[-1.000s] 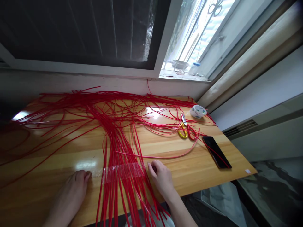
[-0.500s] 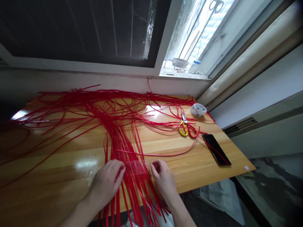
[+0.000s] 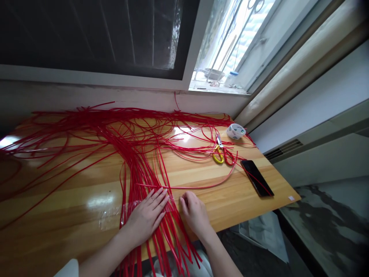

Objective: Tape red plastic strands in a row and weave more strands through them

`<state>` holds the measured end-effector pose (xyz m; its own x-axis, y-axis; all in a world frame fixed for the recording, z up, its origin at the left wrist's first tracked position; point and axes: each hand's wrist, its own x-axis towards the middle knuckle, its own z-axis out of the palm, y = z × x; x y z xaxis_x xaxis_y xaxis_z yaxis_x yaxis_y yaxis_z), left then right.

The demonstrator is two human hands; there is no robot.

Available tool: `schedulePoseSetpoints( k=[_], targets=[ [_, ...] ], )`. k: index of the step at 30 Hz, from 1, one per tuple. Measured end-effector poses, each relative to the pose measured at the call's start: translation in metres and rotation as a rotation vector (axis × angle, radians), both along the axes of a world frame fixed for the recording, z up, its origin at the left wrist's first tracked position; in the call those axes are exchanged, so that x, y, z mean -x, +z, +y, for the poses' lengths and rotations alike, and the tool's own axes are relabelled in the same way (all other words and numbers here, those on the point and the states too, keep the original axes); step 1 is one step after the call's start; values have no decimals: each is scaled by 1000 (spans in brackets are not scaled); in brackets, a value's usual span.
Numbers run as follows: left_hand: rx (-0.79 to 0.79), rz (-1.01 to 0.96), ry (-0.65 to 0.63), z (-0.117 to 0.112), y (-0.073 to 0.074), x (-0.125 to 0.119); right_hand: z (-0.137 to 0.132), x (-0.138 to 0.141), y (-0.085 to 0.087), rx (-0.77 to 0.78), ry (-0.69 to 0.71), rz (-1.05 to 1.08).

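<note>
Long thin red strips (image 3: 131, 161) run in a loose band toward me and hang over the table's front edge. My left hand (image 3: 148, 216) lies flat across the band, fingers stretched out, pressing on a piece of clear tape (image 3: 111, 215) stuck across the strips; its left end reaches onto the wood. Just right of the band, my right hand (image 3: 193, 211) rests on the table with its fingers curled together near the tape's right end. Whatever those fingers hold, if anything, is hidden. Beyond both hands, a single red strip (image 3: 198, 188) crosses the band sideways.
Scissors (image 3: 221, 152) with yellow and red handles lie right of the strips. Behind them stands a white tape roll (image 3: 236, 131). A black phone (image 3: 256, 177) lies near the table's right edge, a strip across it. More tangled strips (image 3: 95, 115) cover the back by the window wall.
My left hand has moved right and flattened over the tape and strips; before, its fingers were curled at the band's left side. My right hand stays beside the band, fingers curled more closely.
</note>
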<state>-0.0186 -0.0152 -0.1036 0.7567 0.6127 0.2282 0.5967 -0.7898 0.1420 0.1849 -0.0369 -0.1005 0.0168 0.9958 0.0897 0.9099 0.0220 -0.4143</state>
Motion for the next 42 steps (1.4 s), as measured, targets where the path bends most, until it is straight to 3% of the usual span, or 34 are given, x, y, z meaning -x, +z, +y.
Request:
schedulePoseSetpoints(
  k=[7, 10, 12, 14, 18, 23, 39, 42],
  targets=[
    [18, -31, 10, -1, 1, -1, -9, 17, 19, 13, 120, 209],
    [12, -30, 12, -1, 1, -1, -8, 16, 24, -35, 1, 236],
    [12, -18, 13, -1, 1, -1, -5, 8, 22, -46, -107, 124],
    [9, -11, 12, -1, 0, -1, -4, 1, 17, -30, -128, -33],
    [-2, -26, 7, 0, -2, -1, -4, 4, 7, -29, -74, -247],
    [-16, -56, 10, 0, -2, -1, 2, 13, 4, -63, -10, -338],
    [10, -47, 5, 1, -1, -2, 1, -3, -3, -210, 298, -173],
    [21, -48, 6, 1, 0, -1, -1, -4, -3, -217, 287, -104]
  ],
)
